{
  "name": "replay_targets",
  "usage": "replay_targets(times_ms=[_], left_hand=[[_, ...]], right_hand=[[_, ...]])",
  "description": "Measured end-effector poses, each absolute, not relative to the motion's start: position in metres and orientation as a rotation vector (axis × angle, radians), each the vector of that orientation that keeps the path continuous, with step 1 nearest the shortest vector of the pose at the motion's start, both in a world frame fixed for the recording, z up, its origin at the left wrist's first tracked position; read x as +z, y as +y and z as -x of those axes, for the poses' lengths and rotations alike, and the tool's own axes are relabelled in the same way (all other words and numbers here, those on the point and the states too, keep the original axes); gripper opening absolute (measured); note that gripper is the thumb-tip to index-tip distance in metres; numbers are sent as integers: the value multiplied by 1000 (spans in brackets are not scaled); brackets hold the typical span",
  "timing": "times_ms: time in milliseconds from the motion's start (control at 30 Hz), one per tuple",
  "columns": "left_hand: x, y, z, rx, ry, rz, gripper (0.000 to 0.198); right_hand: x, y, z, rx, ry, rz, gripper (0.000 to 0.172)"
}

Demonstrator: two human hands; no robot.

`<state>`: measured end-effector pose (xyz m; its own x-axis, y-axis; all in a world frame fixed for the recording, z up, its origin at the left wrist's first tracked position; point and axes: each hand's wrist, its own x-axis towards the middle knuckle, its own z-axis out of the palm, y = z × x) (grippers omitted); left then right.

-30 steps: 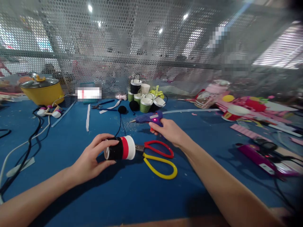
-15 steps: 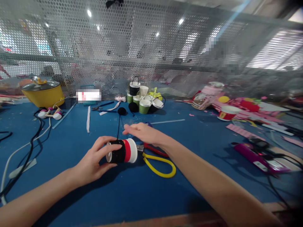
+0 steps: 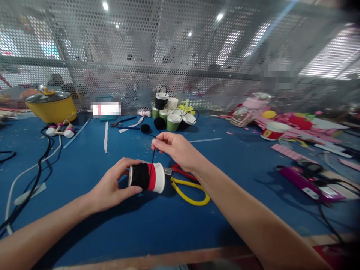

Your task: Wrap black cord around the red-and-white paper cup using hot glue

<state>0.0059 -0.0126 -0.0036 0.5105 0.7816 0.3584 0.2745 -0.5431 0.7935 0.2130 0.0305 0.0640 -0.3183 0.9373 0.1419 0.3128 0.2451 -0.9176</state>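
My left hand (image 3: 119,183) grips a small paper cup (image 3: 159,178) lying on its side, its white rim turned right. Black cord (image 3: 140,176) is wound closely round the cup's lower part; a red band shows between the cord and the rim. Above the cup, my right hand (image 3: 171,146) pinches the cord's free length, which runs taut down to the red band. Beyond that hand the cord leads back towards a black ball of cord (image 3: 145,129). Scissors (image 3: 191,191) with one yellow and one red handle lie beside the cup, partly behind my right forearm.
Several small cord-wrapped cups (image 3: 173,120) stand at the back by a perforated metal screen (image 3: 112,63). A yellow pot (image 3: 52,107) is at the left. On the right lie a purple device (image 3: 306,183), a red-and-white cup (image 3: 274,131) and pink scraps.
My right hand has closed on the cord and drawn it rightward, so it now crosses the red band. My left hand still holds the cup, with its fingers shifted.
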Motion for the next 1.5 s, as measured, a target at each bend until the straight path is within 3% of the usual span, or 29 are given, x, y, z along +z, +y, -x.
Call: replay_targets(times_ms=[400, 800, 1133, 1400, 1500], left_hand=[[-3, -17, -7, 970, 711, -2171, 49], [1, -20, -4, 1070, 675, -2481, 46], [-1, -18, -2, 1067, 551, -2692, 49], [-2, -19, -3, 1018, 640, -2610, 49], [-3, -19, -5, 949, 738, -2403, 61]], right_hand=[[53, 29, -208, 999, -1859, 1261, 18], [54, 21, -204, 1136, -1926, 1307, 18], [60, 20, -208, 1117, -2254, 1313, 19], [59, 19, -208, 1061, -2319, 1332, 20], [58, 16, -207, 962, -2302, 1365, 20]])
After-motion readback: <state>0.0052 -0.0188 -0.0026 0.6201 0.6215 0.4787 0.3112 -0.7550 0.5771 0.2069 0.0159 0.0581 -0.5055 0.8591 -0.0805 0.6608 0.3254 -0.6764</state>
